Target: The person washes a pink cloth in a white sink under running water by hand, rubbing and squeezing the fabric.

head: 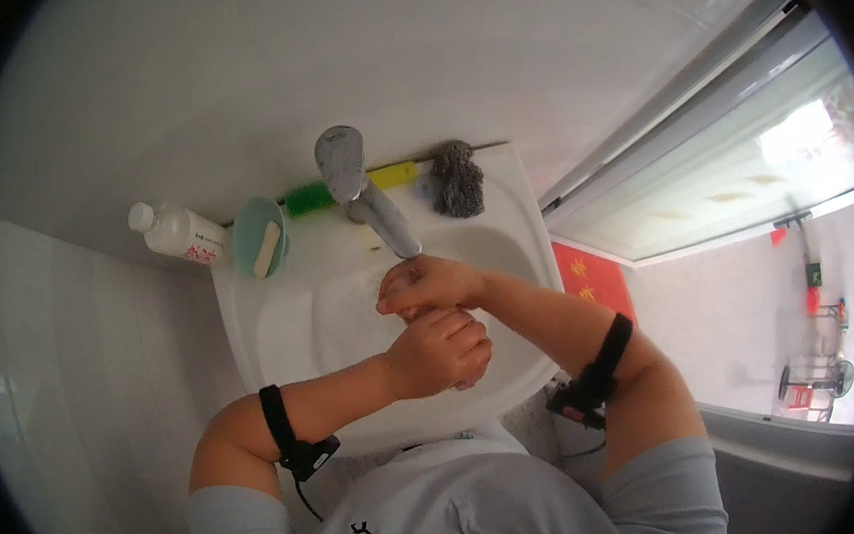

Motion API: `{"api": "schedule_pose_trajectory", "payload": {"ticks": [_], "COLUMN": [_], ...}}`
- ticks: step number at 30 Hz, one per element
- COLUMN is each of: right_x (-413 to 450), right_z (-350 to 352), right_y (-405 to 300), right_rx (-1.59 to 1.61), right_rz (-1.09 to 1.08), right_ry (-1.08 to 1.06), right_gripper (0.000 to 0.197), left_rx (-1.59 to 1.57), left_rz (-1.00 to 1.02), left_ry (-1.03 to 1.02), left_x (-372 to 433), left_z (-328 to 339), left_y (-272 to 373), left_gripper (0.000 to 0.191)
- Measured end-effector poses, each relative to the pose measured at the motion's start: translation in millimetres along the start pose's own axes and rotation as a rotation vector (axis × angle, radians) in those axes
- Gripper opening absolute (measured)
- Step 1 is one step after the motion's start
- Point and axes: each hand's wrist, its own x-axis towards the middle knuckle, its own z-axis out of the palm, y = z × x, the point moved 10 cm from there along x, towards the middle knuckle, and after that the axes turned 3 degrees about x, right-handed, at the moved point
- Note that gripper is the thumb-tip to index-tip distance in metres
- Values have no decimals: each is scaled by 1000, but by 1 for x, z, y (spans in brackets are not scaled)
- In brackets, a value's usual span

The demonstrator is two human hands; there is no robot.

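My two hands are pressed together over the white ceramic washbasin (283, 331), just below the spout of the chrome faucet (382, 214). My left hand (442, 347) is curled with its knuckles up, touching the underside of my right hand (429, 286). The right hand bends over near the spout tip, and its skin looks wet. The palms and most fingertips are hidden, so I cannot tell whether anything is between them. Water flow from the spout is not clearly visible.
Along the basin's back edge lie a green-and-yellow brush (397, 174) and a dark steel-wool scourer (458, 183). At the left stand a pale green dish (246, 241) holding a bar of soap (268, 248) and a white-capped bottle (181, 232). A sliding glass door (713, 161) borders the right.
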Motion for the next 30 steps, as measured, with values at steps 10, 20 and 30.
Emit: {"api": "schedule_pose_trajectory", "payload": {"ticks": [10, 20, 30], "right_x": [10, -6, 23], "right_z": [-24, -41, -75], "right_y": [68, 109, 64], "right_rx": [-646, -770, 312], "right_rz": [169, 453, -41], "right_ry": [205, 400, 626], "right_gripper": [16, 17, 29], "left_rx": [310, -239, -754], "left_rz": [120, -262, -1122], "left_ry": [-476, -495, 777], "left_x": [-29, -44, -172], "left_z": [114, 150, 32], "left_y": [17, 4, -121], "left_gripper": [25, 23, 34]}}
